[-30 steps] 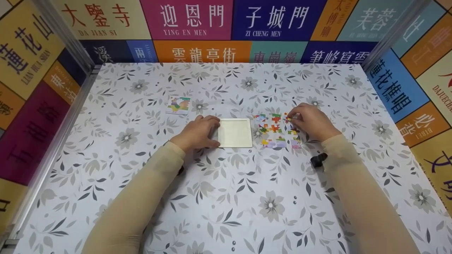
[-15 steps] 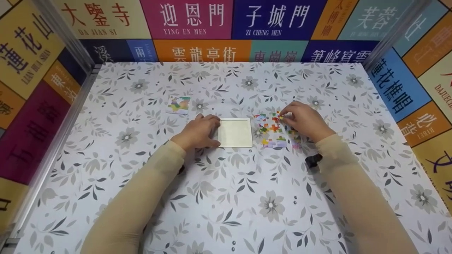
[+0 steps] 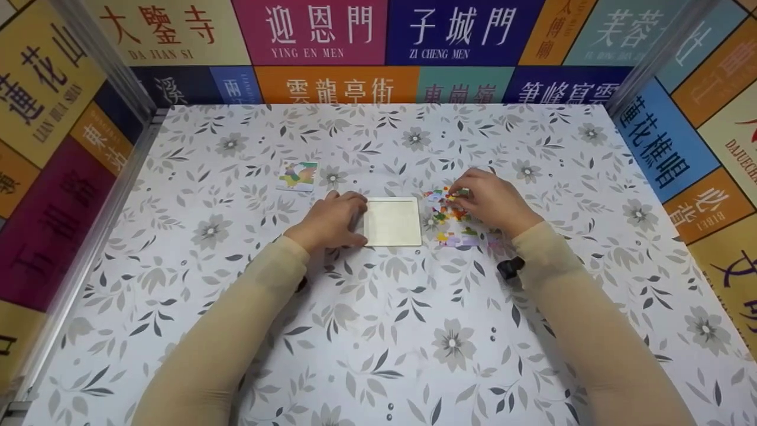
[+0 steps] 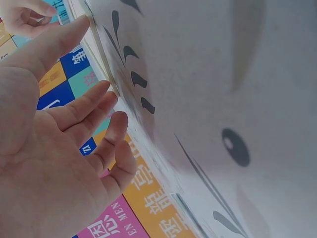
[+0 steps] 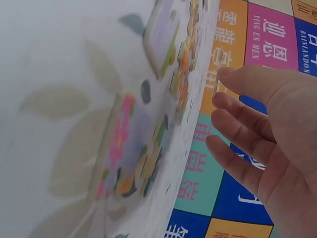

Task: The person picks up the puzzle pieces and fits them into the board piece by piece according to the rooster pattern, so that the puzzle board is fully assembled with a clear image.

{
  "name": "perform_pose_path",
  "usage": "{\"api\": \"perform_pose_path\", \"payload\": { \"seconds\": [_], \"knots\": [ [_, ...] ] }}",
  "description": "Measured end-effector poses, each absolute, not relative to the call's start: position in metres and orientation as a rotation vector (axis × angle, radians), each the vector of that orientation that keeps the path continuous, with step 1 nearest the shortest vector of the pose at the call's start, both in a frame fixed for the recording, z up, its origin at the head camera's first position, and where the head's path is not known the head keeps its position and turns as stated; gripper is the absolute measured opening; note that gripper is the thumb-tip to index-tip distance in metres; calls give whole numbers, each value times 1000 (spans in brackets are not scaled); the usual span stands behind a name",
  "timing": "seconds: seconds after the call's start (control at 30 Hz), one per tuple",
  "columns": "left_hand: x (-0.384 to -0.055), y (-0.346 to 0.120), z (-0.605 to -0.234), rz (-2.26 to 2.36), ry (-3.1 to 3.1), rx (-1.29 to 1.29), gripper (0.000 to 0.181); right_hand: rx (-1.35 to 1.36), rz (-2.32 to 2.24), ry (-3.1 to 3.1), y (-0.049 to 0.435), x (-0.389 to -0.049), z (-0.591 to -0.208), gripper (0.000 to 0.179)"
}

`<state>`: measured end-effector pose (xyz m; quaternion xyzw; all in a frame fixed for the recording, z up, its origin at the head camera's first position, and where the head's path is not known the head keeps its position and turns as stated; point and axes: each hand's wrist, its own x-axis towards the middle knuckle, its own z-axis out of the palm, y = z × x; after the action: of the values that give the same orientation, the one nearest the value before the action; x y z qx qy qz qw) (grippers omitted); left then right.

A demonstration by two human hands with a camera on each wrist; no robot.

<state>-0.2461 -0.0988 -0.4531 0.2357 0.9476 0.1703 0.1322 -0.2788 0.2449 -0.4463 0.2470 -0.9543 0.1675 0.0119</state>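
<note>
A shallow cream puzzle tray (image 3: 392,222) with a pale rim lies mid-table in the head view. My left hand (image 3: 332,220) rests against its left edge, thumb near the lower corner and fingers near the upper one. In the left wrist view the left hand (image 4: 64,119) shows its fingers loosely bent, tips at the tray's edge. My right hand (image 3: 494,198) pinches a small jigsaw piece (image 5: 217,85) between thumb and index finger, seen edge-on in the right wrist view. Under and beside this hand lie several colourful jigsaw pieces (image 3: 467,238), some hidden by it.
A small block of bright picture pieces (image 3: 297,176) lies up and left of the tray. The table is covered with floral cloth (image 3: 378,331). Lettered colour panels (image 3: 331,29) stand along the back and both sides. A black wrist device (image 3: 510,267) sits at the right cuff.
My right hand has moved left across the jigsaw pieces with the pinched piece, toward the tray. The left hand and tray have stayed in place.
</note>
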Motion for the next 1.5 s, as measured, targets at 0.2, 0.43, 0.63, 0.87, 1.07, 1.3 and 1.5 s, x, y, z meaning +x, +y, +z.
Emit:
{"api": "perform_pose_path", "payload": {
  "seconds": [0.2,0.43,0.63,0.87,1.07,1.3,1.5],
  "knots": [
    [-248,-99,-450,487,2755,647,68,840,538,-2953,230,-280,-442,14],
    [-248,-98,-447,482,2761,637,68,866,538,-2978,216,-280,-440,15],
    [-248,-97,-449,468,2757,640,69,915,543,-2976,203,-277,-445,15],
    [-247,-96,-451,503,2753,654,67,969,563,-2963,187,-276,-444,16],
    [-246,-97,-451,483,2744,642,67,994,544,-2975,171,-275,-447,17],
    [-247,-97,-452,468,2738,631,69,1039,543,-2968,152,-276,-452,16],
    [-249,-97,-453,488,2746,640,68,1064,557,-2977,140,-279,-455,14]
  ]
}}
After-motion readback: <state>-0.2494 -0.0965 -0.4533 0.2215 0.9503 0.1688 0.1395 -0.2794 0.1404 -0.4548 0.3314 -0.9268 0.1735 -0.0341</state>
